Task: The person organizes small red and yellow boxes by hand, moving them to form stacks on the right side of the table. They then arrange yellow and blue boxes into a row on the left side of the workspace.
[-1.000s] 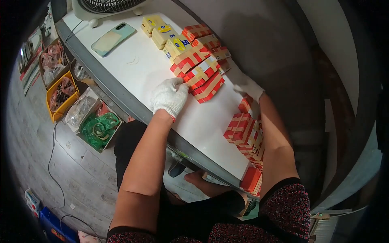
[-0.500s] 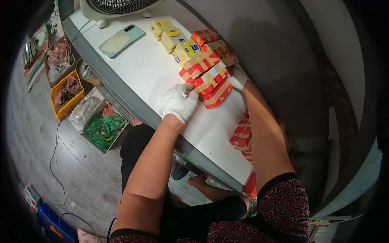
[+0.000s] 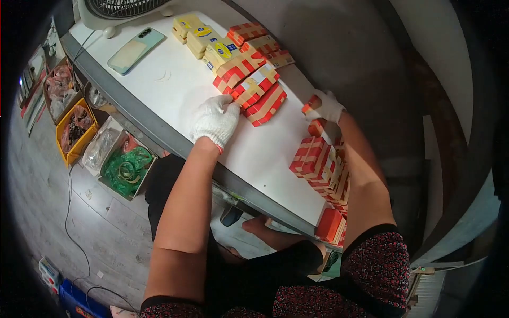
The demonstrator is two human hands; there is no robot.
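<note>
Gloves, white, on both hands. Left hand lay knuckles-up on the tabletop, fingers bent, tips touching the near end of the row of red-and-tan boxes at its 1 o'clock. Couldn't tell whether it pinched a box or just pressed against it.

Right hand was at 3 o'clock of the row, near the tabletop's far edge. Its fingers were closed around one red box, held tilted and apart from the row.

Stack of more red boxes sat at 6 o'clock of the right hand, along the tabletop's right edge, just beside the right forearm.

Row ran diagonally toward 11 o'clock, boxes touching and partly overlapped. Yellow boxes carried the line on at its 11 o'clock end, touching it.

Phone lay flat at 9 o'clock of the yellow boxes, well apart from both hands. Fan stood at 12 o'clock of the phone. Bins sat on the floor at 9 o'clock of the left hand, below the tabletop edge.
</note>
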